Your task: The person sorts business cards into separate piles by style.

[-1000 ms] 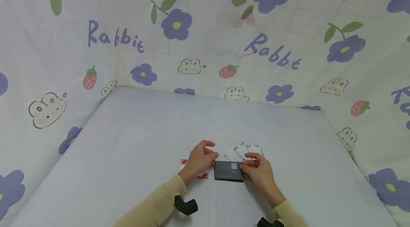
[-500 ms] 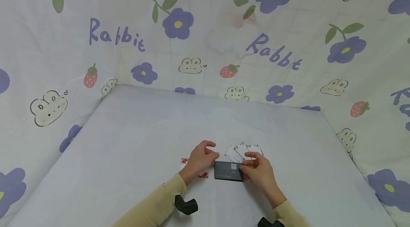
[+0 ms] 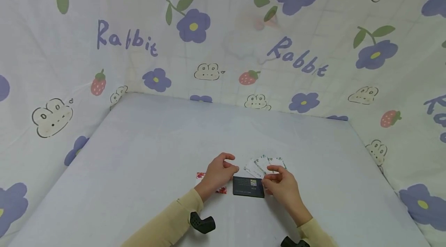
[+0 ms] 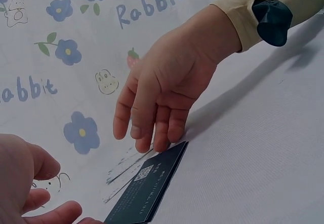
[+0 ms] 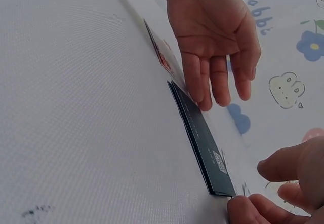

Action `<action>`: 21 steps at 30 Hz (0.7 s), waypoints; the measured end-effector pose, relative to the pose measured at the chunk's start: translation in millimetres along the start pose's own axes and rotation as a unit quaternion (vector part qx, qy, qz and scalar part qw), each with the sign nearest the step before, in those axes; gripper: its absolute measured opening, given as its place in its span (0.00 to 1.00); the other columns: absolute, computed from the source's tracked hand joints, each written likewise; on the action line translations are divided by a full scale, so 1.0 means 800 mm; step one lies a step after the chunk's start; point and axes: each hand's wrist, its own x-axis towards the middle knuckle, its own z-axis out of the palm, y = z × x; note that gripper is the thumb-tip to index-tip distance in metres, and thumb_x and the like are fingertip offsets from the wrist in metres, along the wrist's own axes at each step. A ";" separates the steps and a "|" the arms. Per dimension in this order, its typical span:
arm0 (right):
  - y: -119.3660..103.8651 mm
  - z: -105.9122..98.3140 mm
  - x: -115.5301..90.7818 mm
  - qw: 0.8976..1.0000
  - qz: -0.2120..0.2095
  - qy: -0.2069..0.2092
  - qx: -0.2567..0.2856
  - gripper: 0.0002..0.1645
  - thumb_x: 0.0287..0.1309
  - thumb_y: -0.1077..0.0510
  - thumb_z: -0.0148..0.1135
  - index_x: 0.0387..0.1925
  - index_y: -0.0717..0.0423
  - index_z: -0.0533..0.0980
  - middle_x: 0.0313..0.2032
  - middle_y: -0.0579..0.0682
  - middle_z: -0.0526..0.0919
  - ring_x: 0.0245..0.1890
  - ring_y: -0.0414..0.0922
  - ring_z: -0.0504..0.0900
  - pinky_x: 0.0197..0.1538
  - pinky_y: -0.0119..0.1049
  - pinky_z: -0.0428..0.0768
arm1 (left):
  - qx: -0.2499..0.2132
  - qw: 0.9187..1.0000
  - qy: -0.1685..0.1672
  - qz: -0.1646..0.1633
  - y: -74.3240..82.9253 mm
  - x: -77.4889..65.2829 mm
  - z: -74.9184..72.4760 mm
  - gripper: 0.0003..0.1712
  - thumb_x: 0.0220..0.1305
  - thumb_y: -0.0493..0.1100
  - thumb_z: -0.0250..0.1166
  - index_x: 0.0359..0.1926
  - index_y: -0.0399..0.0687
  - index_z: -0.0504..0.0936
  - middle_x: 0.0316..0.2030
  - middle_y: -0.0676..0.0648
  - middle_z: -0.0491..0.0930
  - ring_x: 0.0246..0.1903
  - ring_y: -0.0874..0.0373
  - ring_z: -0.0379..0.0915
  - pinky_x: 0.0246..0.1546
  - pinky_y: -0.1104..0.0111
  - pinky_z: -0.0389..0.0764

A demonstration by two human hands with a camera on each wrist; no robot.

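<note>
A small stack of dark cards (image 3: 248,188), with a QR code printed on the top one, lies flat between my two hands. My left hand (image 3: 216,172) is at the stack's left end, fingers loosely bent downward and thumb apart from them. At the opposite end is my right hand (image 3: 283,186), its fingertips right at the corner and its thumb raised clear. In the right wrist view the edges of the stack (image 5: 200,133) are slightly uneven. Several white cards with a leafy print (image 3: 256,166) lie fanned just behind, partly covered by the right hand.
A card with red flowers (image 3: 221,190) lies under the left forearm, mostly hidden. The white tabletop (image 3: 167,134) meets a hanging cloth (image 3: 223,45) printed with flowers and rabbits at its back and sides. Black wrist devices (image 3: 203,223) sit on both sleeves.
The top dark card, tilted and paler earlier, now lies flat and looks darker. My right fingers have eased slightly off its corner; the left hand has barely moved.
</note>
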 end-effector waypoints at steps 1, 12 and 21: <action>0.000 0.000 0.000 1.000 0.001 0.001 0.002 0.28 0.53 0.62 0.67 0.57 0.59 0.72 0.38 0.57 0.84 0.28 0.41 0.82 0.30 0.34 0.83 | 0.000 1.000 0.000 0.000 0.000 0.000 0.000 0.19 0.62 0.46 0.65 0.54 0.50 0.75 0.33 0.49 0.78 0.27 0.58 0.74 0.30 0.69 0.75; 0.001 0.000 0.014 0.999 0.011 0.019 0.042 0.25 0.58 0.61 0.63 0.57 0.60 0.72 0.41 0.59 0.83 0.31 0.40 0.83 0.33 0.31 0.84 | -0.023 1.000 -0.007 0.008 0.002 0.000 -0.008 0.21 0.63 0.46 0.64 0.56 0.47 0.75 0.34 0.49 0.80 0.27 0.59 0.77 0.32 0.68 0.78; 0.001 -0.001 0.035 0.999 0.002 0.026 0.044 0.25 0.57 0.61 0.63 0.57 0.61 0.72 0.40 0.59 0.83 0.29 0.39 0.82 0.33 0.30 0.83 | -0.037 0.999 -0.006 0.018 0.007 0.000 -0.016 0.22 0.63 0.46 0.65 0.56 0.46 0.75 0.34 0.48 0.81 0.30 0.57 0.81 0.36 0.66 0.83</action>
